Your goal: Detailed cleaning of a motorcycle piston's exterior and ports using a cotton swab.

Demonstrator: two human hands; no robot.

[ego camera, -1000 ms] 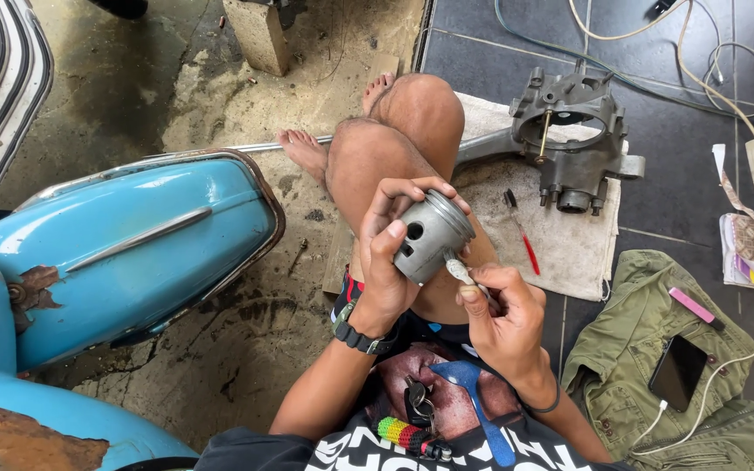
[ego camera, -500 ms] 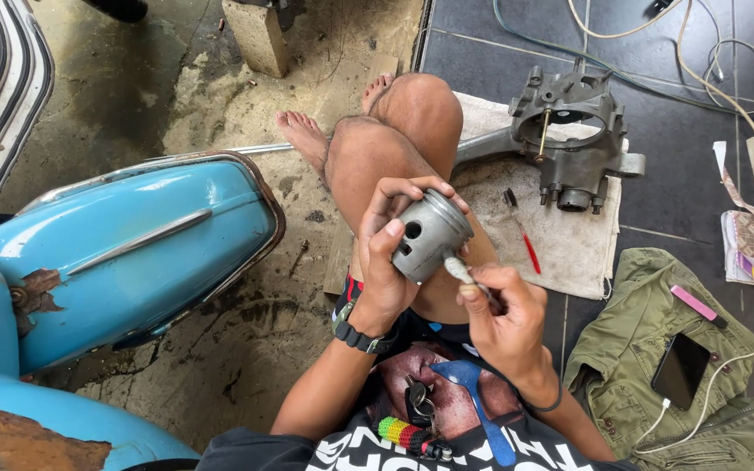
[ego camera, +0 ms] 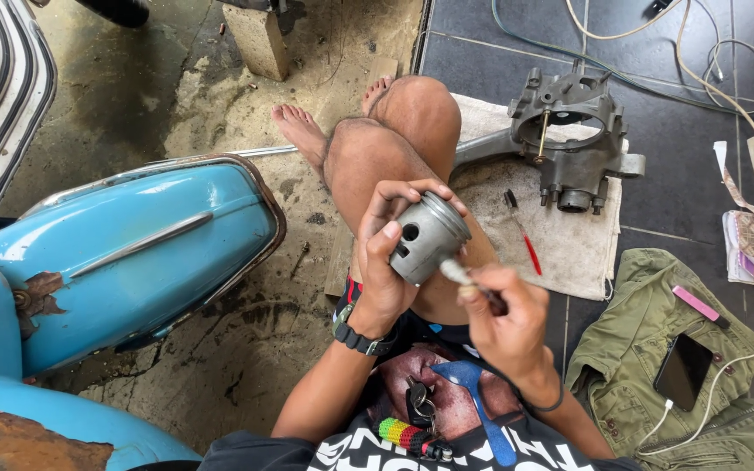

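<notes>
Beside the blue scooter body [ego camera: 124,262] and a grey engine case [ego camera: 569,139] on a cloth [ego camera: 569,249], the left hand [ego camera: 386,270] grips a metal piston [ego camera: 429,235] above the knees, while the right hand [ego camera: 503,318] is closed around a small brush [ego camera: 460,275] touching it.

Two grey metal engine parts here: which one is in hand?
The small round piston, gripped by the left hand above the knee. The larger engine casing lies untouched on the cloth.
</notes>
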